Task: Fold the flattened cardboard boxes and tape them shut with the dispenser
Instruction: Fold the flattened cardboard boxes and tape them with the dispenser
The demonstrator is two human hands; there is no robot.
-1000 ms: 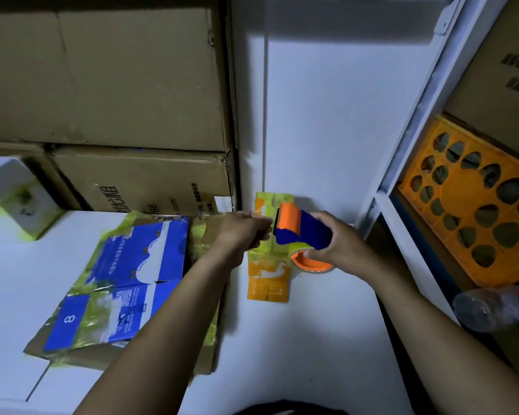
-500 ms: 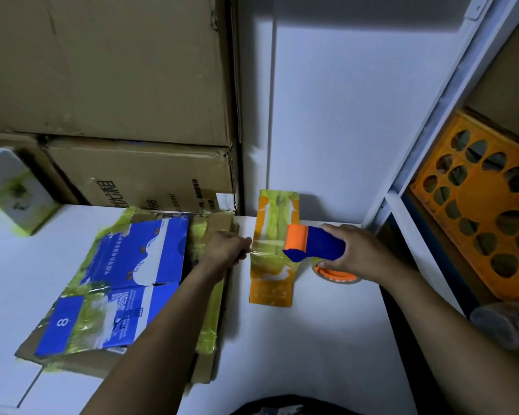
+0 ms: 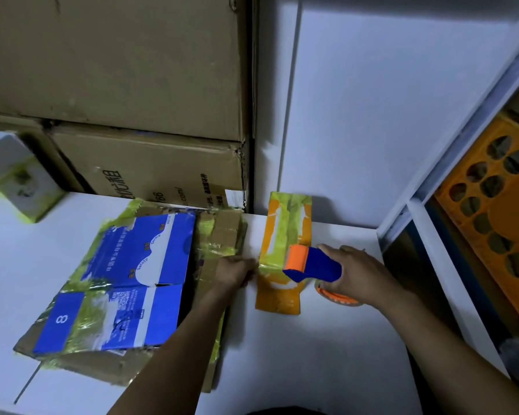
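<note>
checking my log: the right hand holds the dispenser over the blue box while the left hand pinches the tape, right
Not quite. The head view shows the right hand holding the dispenser over the orange box, not the blue box, which lies flat further left. The left hand does pinch the tape.

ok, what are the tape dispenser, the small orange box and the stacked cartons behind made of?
Tape dispenser: looks like moulded plastic, smooth, in solid blue and orange.
Small orange box: probably printed card with flat creased panels, partly under glossy yellowish tape that shows glare.
Stacked cartons: plain brown corrugated cardboard by the look, matte with dented edges; the fluting itself isn't visible.
</note>
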